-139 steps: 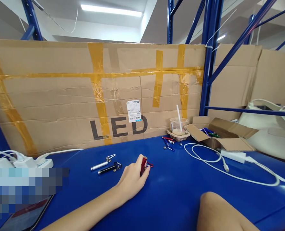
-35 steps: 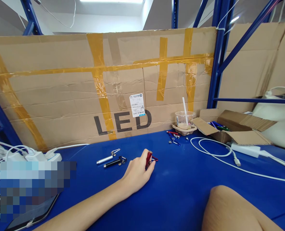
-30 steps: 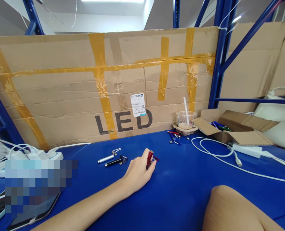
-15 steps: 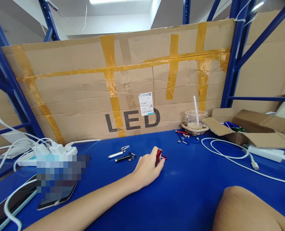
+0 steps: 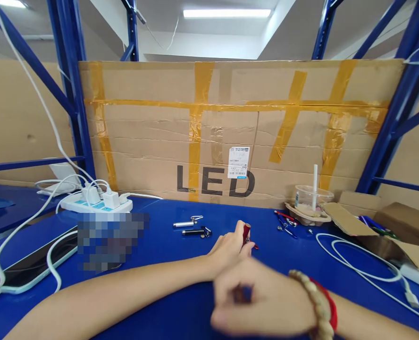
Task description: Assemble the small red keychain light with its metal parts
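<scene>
My left hand (image 5: pixel 225 250) is closed around a small red metal tube (image 5: pixel 246 232), which stands up between thumb and fingers. A bit of red clip shows just right of those fingers. To the left on the blue table lie a silver tube (image 5: pixel 183 225) and a black tube (image 5: pixel 192 232), each with a carabiner-like clip at its end. My right hand (image 5: pixel 266 295), smeared by motion, hovers nearer to me with its fingers curled and a gap inside the curl. Whether it holds anything is unclear.
Red and blue clips (image 5: pixel 286 224) lie at the right, before a plastic cup (image 5: pixel 312 200) with a straw. Further right are an open cardboard box (image 5: pixel 404 222) and a coiled white cable (image 5: pixel 358 269). A power strip (image 5: pixel 96 204) and phone (image 5: pixel 36 259) sit left.
My right hand has come up from the lower right to beside my left hand. The left hand keeps the red tube in about the same place. My view has turned left and levelled.
</scene>
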Action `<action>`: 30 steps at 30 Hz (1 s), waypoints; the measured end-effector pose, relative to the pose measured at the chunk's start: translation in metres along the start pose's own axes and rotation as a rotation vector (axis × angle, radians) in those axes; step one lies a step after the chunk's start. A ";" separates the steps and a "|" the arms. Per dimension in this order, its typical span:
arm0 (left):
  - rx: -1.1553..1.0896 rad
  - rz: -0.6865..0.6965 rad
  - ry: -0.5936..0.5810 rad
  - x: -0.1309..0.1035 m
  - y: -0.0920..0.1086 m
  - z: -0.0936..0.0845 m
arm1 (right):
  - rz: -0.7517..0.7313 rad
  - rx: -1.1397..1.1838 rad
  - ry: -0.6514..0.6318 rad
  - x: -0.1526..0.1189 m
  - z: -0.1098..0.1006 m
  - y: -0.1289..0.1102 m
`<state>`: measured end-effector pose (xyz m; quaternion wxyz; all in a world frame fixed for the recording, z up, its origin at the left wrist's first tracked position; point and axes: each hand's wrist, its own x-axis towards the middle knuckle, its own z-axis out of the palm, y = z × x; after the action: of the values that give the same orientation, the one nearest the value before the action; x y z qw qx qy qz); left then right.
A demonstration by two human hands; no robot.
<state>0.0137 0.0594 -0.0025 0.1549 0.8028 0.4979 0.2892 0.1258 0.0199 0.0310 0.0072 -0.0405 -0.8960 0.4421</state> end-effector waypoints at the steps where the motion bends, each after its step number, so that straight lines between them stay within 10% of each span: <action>1: -0.016 -0.008 0.003 0.000 -0.002 0.000 | 0.033 -0.084 0.229 -0.006 -0.013 0.005; 5: -0.085 0.026 0.091 0.002 -0.008 0.003 | 0.139 -0.416 0.770 -0.030 -0.050 0.044; 11: -0.169 0.012 0.110 0.005 -0.012 0.008 | 0.215 -0.378 0.794 -0.046 -0.054 0.079; 30: -0.052 0.035 0.027 0.004 -0.004 0.006 | 0.148 -0.266 0.875 -0.047 -0.046 0.079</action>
<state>0.0154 0.0648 -0.0079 0.1637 0.8032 0.4782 0.3153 0.1798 0.1003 -0.0025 0.3480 -0.2875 -0.8524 0.2638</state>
